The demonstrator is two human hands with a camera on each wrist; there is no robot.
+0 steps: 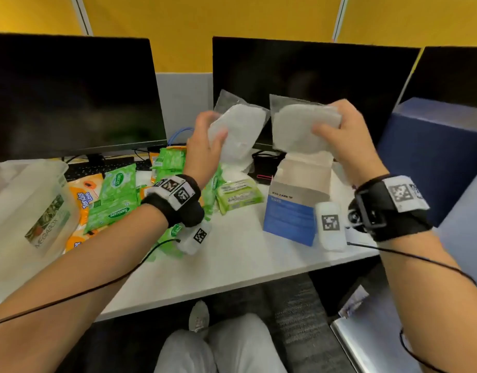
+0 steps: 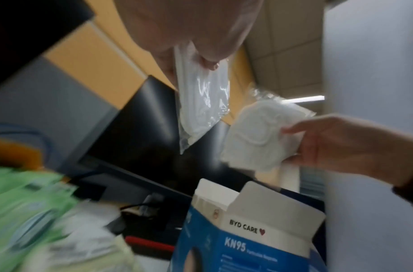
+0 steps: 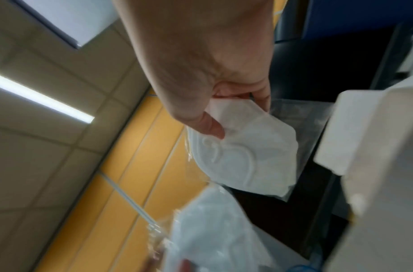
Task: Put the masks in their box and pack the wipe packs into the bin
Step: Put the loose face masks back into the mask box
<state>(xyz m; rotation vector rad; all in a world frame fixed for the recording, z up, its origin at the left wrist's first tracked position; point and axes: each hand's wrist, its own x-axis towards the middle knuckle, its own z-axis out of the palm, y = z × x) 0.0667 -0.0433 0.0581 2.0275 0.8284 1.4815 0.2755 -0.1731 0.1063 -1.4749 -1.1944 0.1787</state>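
My left hand point(image 1: 205, 146) grips a white mask in a clear wrapper point(image 1: 238, 130) raised above the desk. My right hand point(image 1: 339, 133) pinches a second wrapped mask point(image 1: 293, 127) just above the open blue and white mask box point(image 1: 291, 211), whose flaps stand up. In the left wrist view the left mask point(image 2: 200, 103) hangs from my fingers and the right hand's mask point(image 2: 259, 139) is above the box point(image 2: 247, 244). The right wrist view shows my thumb and fingers on the mask point(image 3: 245, 156). Green wipe packs point(image 1: 113, 200) and orange packs point(image 1: 82, 195) lie at left, next to the clear bin point(image 1: 24, 200).
Two dark monitors point(image 1: 70, 95) stand at the back of the white desk point(image 1: 232, 259), with cables and a keyboard behind the packs. A pale green pack point(image 1: 237, 195) lies mid-desk. A blue partition point(image 1: 431, 146) is at right. My knees are below the desk edge.
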